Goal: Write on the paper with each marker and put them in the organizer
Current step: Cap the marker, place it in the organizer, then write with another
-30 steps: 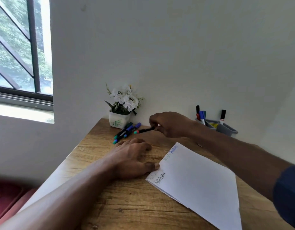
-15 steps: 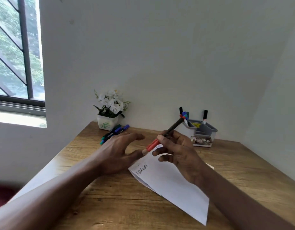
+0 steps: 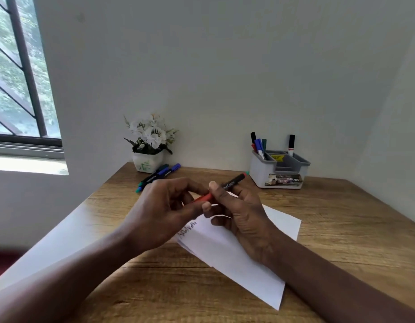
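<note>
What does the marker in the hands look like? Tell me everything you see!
The marker is thin, with a black barrel bearing white lettering and a red cap at its near end. It slants up toward the back right, held above the paper. The right hand grips the barrel; the left hand pinches the red cap.

A wooden surface [image 3: 341, 229] with clear grain fills the lower half, set into a corner of plain white walls [image 3: 225, 66]. At its far left end, close to the wall, stands a small white pot [image 3: 147, 163] with a green pattern, holding white flowers [image 3: 150, 132] and dark leaves. A dark-framed window [image 3: 22, 78] on the left shows greenery outside. Something red [image 3: 3, 259], perhaps a seat, lies blurred at the left edge.
</note>
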`<state>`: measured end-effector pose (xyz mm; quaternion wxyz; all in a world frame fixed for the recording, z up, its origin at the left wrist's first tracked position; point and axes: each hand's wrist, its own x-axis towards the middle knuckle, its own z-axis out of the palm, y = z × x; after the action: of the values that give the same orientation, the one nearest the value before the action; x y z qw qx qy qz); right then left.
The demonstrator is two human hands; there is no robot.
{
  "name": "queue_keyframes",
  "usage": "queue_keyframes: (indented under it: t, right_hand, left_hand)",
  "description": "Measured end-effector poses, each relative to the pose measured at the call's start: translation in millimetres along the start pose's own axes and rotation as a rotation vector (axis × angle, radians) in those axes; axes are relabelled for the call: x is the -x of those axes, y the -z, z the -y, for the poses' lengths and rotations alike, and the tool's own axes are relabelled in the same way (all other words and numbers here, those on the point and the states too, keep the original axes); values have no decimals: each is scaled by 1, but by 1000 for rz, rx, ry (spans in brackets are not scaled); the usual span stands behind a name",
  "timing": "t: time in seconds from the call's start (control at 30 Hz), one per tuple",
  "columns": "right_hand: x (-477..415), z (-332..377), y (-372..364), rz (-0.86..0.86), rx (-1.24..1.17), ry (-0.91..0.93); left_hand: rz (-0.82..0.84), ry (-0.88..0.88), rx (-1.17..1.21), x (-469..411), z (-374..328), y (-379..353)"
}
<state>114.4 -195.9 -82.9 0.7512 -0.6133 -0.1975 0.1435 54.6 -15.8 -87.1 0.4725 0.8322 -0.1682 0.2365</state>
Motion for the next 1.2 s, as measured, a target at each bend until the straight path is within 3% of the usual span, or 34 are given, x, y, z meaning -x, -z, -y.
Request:
queue_keyframes:
  t: [0.1, 0.43, 0.73, 1.07, 1.2]
  right_hand:
    - [-3, -3, 1, -5, -18, -43]
    - [-4, -1, 2, 80, 20, -92]
    - [-1, 2, 1, 97, -19, -102]
    - [-3, 3, 1, -3, -224, -132]
    - [-4, 3, 0, -71, -260, -154]
  left_hand:
    - [27, 36, -15, 0, 5, -2]
    - [214, 156, 251, -4, 5, 7]
    - [327, 230, 265, -4, 2, 18]
    - [130, 317, 252, -7, 10, 33]
    - [36, 288, 70, -8, 16, 33]
